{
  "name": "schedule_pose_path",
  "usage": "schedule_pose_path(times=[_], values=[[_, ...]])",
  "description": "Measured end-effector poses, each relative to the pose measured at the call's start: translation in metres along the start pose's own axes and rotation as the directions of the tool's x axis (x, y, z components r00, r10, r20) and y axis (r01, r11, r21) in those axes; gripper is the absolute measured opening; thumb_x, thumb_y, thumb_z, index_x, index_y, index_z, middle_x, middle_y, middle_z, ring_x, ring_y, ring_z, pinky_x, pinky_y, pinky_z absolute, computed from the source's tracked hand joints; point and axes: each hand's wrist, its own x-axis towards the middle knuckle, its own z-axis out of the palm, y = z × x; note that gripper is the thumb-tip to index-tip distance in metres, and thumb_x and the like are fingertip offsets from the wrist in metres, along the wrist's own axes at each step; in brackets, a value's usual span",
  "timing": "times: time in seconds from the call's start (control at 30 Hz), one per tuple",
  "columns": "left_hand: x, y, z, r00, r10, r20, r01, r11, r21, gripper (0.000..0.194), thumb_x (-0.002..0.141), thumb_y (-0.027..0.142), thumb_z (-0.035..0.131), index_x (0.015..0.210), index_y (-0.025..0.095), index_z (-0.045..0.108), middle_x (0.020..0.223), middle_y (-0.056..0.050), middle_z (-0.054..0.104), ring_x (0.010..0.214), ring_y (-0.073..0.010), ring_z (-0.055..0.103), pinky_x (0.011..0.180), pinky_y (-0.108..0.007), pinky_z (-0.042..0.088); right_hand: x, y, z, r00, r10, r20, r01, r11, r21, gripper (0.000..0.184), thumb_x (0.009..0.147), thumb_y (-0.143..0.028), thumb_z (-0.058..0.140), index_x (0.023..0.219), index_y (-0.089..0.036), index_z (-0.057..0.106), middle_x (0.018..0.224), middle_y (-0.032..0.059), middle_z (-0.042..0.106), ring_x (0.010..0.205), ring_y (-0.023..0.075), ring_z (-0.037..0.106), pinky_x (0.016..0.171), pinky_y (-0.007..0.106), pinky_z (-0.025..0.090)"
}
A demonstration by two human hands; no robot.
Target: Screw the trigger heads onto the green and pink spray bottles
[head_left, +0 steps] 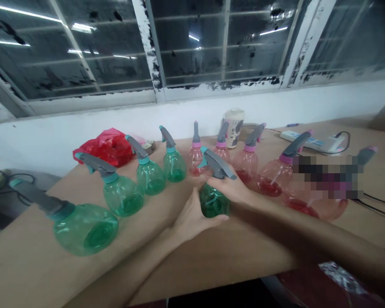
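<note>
A green spray bottle [214, 202] with a grey and teal trigger head stands at the middle of the table, between my hands. My left hand [192, 216] curves round the lower body of the bottle from the left, with its thumb across the near side. Around the neck, just under the spray head, my right hand [229, 185] is closed; some of its fingers are hidden behind the bottle. Close by on the left stands a green spray bottle [150, 176] with a little liquid inside. A pink spray bottle [245, 162] is just beyond my right hand.
More green spray bottles [83, 229] line the left side, and several pink ones [269, 177] curve along the right. Behind them are a red plastic bag [107, 147], a paper cup [235, 128] and a white power strip [311, 141]. Black cables [377, 207] trail at the right.
</note>
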Motion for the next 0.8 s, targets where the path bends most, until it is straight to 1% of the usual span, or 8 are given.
schedule_pose_path(times=[0.1,0.17,0.3,0.43,0.5,0.63,0.7,0.8], values=[[0.0,-0.004,-0.004,0.999,0.041,-0.012,-0.041,0.999,0.019,0.095,0.063,0.049,0.075,0.137,0.017,0.024,0.138,-0.018,0.041,0.128,-0.0368,0.039,0.104,-0.055,0.032,0.004,-0.003,0.005,0.999,-0.015,0.033,0.011,0.994,0.111,0.031,0.076,-0.018,0.059,0.107,-0.024,0.062,0.1,0.0024,0.068,0.101,0.0204,0.062,0.093,0.038,0.048],[0.001,-0.004,-0.005,0.999,0.035,-0.015,-0.034,0.999,0.026,0.094,0.062,0.048,0.076,0.136,0.017,0.027,0.133,-0.017,0.046,0.125,-0.0372,0.043,0.103,-0.057,0.034,0.005,-0.004,0.007,0.999,-0.01,0.035,0.005,0.991,0.136,0.03,0.076,-0.018,0.06,0.105,-0.025,0.062,0.102,0.0024,0.068,0.103,0.0202,0.062,0.094,0.039,0.047],[0.002,-0.004,-0.007,0.999,0.033,-0.002,-0.033,0.999,0.03,0.092,0.061,0.046,0.077,0.135,0.017,0.029,0.131,-0.017,0.047,0.123,-0.0364,0.045,0.101,-0.056,0.037,0.005,-0.003,0.009,1.0,0.001,0.031,-0.005,0.991,0.131,0.025,0.077,-0.02,0.061,0.102,-0.025,0.063,0.1,0.0025,0.069,0.097,0.0203,0.064,0.091,0.041,0.049],[0.003,-0.003,-0.01,1.0,0.021,0.011,-0.022,0.999,0.035,0.095,0.059,0.047,0.078,0.135,0.017,0.029,0.13,-0.017,0.048,0.123,-0.0367,0.045,0.1,-0.056,0.038,0.005,-0.001,0.009,1.0,0.015,0.02,-0.017,0.992,0.124,0.03,0.076,-0.023,0.063,0.106,-0.024,0.061,0.101,0.0028,0.069,0.086,0.0191,0.066,0.087,0.042,0.051],[0.004,-0.002,-0.012,1.0,0.01,0.019,-0.011,0.999,0.042,0.098,0.058,0.048,0.078,0.136,0.016,0.028,0.131,-0.018,0.047,0.124,-0.0369,0.044,0.101,-0.056,0.038,0.006,-0.001,0.009,1.0,0.021,0.014,-0.023,0.993,0.112,0.031,0.077,-0.026,0.064,0.107,-0.024,0.06,0.103,0.0037,0.068,0.088,0.0198,0.066,0.089,0.044,0.051],[0.005,0.0,-0.014,0.999,0.029,0.024,-0.03,0.999,0.036,0.099,0.058,0.046,0.079,0.137,0.019,0.027,0.136,-0.017,0.044,0.127,-0.0376,0.04,0.102,-0.058,0.035,0.005,-0.002,0.009,0.999,0.022,0.031,-0.026,0.99,0.135,0.032,0.078,-0.031,0.065,0.108,-0.024,0.059,0.112,0.005,0.066,0.102,0.0219,0.062,0.095,0.044,0.048],[0.005,0.001,-0.014,0.999,0.044,0.018,-0.045,0.999,0.031,0.099,0.059,0.045,0.079,0.139,0.021,0.026,0.139,-0.016,0.041,0.129,-0.0374,0.038,0.103,-0.058,0.034,0.005,-0.003,0.008,0.999,0.029,0.04,-0.034,0.992,0.125,0.033,0.078,-0.034,0.065,0.109,-0.024,0.06,0.108,0.005,0.067,0.1,0.0219,0.063,0.093,0.044,0.048],[0.005,0.0,-0.013,0.996,0.084,0.017,-0.084,0.996,0.042,0.1,0.062,0.045,0.078,0.141,0.021,0.022,0.143,-0.015,0.037,0.133,-0.0357,0.034,0.107,-0.055,0.031,0.005,-0.005,0.008,0.999,0.043,0.026,-0.045,0.997,0.069,0.034,0.077,-0.037,0.065,0.108,-0.023,0.061,0.103,0.0049,0.068,0.091,0.0212,0.064,0.086,0.043,0.051]])
